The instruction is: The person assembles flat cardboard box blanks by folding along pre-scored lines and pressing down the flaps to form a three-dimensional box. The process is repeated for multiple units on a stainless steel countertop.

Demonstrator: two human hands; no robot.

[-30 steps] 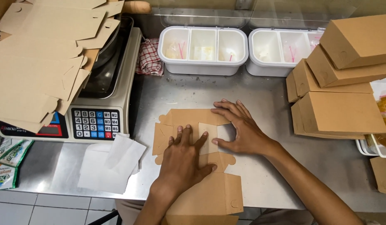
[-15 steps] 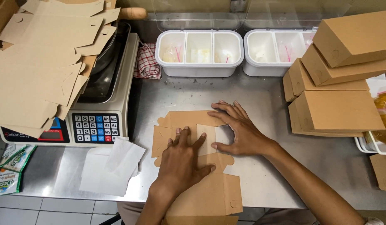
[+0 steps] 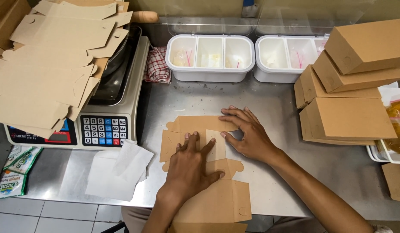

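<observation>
Both the left hand (image 3: 189,166) and right hand (image 3: 247,133) lie open, palms flat, gripping nothing, pressing the flat cardboard box blank (image 3: 200,138) on the steel counter (image 3: 195,97); firm, even pressure along the crease would suit.

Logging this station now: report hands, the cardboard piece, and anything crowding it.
Left hand and right hand both flat, pressing the flat cardboard box blank on the steel table. White paper sheets just left of it, apart. Folded boxes stacked right.
</observation>
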